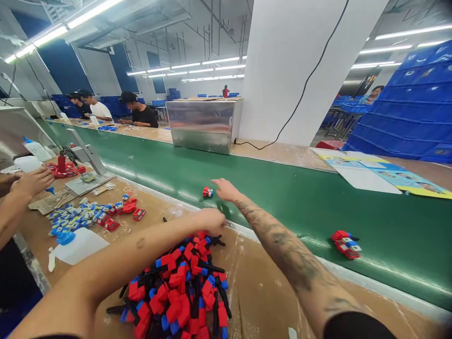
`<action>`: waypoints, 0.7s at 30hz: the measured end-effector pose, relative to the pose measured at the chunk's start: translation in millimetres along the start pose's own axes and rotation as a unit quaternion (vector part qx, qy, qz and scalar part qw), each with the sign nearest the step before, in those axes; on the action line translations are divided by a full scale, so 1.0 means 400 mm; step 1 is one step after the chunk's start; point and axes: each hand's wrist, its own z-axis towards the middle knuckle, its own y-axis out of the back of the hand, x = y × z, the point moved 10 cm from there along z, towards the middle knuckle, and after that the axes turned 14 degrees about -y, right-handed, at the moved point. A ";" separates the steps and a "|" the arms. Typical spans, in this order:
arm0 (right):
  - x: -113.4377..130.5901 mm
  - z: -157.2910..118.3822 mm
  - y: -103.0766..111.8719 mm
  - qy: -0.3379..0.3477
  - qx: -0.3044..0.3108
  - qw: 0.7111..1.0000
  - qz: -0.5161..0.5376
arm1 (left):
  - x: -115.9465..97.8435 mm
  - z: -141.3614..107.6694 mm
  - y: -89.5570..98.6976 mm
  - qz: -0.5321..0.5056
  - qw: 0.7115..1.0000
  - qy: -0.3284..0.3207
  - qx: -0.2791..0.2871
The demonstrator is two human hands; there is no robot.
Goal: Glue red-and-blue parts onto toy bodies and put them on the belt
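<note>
My left hand is curled, back upward, at the far edge of a pile of red, blue and black toy parts. Its fingertips are mostly hidden, so what it grips, if anything, does not show. My right hand reaches over the green conveyor belt with fingers stretched to the left and nothing visible in them. Just left of those fingers lies a small red, white and blue toy piece, apart from them. A larger red toy assembly rests on the belt to the right of my right forearm.
At left, a co-worker's hand is beside a white bottle. Small white and red parts, a white jug and a metal stand occupy the bench. Across the belt are a metal box and printed cardboard.
</note>
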 end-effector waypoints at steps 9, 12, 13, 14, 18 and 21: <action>-0.009 -0.010 -0.086 -0.032 0.009 0.998 0.062 | 0.118 -0.076 0.041 0.074 0.971 -0.024 0.225; -0.083 -0.180 0.038 -0.045 -0.023 0.988 0.145 | 0.070 -0.070 0.023 0.062 0.978 -0.039 0.196; -0.111 -0.261 0.083 -0.049 -0.034 0.983 0.174 | 0.048 -0.069 0.024 0.055 0.981 -0.050 0.178; -0.140 -0.351 0.127 -0.054 -0.050 0.977 0.198 | 0.024 -0.071 0.026 0.045 0.984 -0.061 0.161; -0.266 -0.760 0.273 -0.072 -0.147 0.912 0.375 | -0.080 -0.108 -0.007 -0.017 0.987 -0.092 0.131; -0.350 -1.023 0.298 -0.074 -0.192 0.803 0.559 | -0.153 -0.188 -0.112 -0.093 0.978 -0.079 0.169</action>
